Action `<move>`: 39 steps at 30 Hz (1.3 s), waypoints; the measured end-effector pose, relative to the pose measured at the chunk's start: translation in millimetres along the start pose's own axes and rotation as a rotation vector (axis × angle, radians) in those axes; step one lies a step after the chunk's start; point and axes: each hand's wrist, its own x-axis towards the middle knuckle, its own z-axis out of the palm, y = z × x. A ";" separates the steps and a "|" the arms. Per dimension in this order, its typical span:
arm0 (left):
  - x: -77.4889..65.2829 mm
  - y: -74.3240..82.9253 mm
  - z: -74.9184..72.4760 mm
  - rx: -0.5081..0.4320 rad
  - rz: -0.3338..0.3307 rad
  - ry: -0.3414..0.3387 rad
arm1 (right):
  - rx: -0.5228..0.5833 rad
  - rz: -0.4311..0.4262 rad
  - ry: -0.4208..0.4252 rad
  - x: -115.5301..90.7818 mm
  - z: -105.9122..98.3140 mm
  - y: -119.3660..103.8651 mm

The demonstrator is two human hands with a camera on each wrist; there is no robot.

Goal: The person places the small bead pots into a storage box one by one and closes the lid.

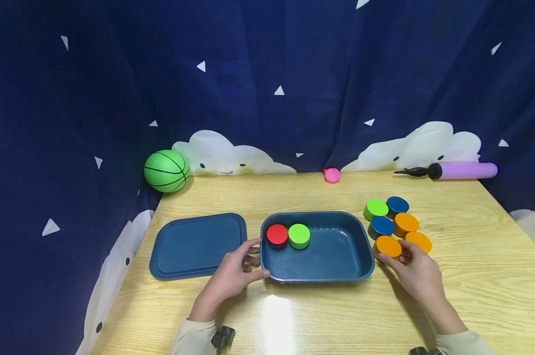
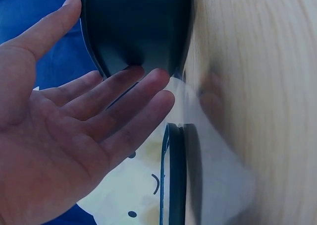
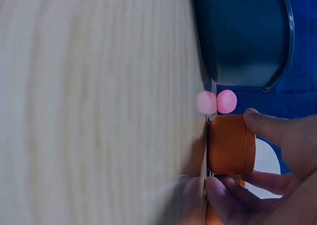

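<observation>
My right hand [image 1: 420, 276] pinches an orange round lidded tin [image 3: 227, 144] between thumb and fingers, just right of the dark blue tray [image 1: 334, 259]. The tin appears upright and at or near the tabletop. Close by it are two more orange tins [image 1: 406, 223], two blue tins [image 1: 381, 227] and a green tin [image 1: 376, 208]. Inside the tray, a red tin [image 1: 277, 235] and a green tin [image 1: 299, 235] stand side by side at the left end. With fingers extended, my left hand [image 1: 234, 276] touches the tray's left end, thumb at the front left corner.
A flat blue lid [image 1: 198, 246] lies left of the tray. Along the back are a green ball [image 1: 167, 171], a small pink object [image 1: 331, 175] and a purple hand pump [image 1: 467, 170]. Behind the wooden table [image 1: 338, 320] hangs a dark blue curtain [image 1: 258, 59].
</observation>
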 end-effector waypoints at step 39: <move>-3.2 0.2 0.2 -0.015 0.013 -0.015 | 0.026 -0.142 0.081 -2.9 -31.8 -30.5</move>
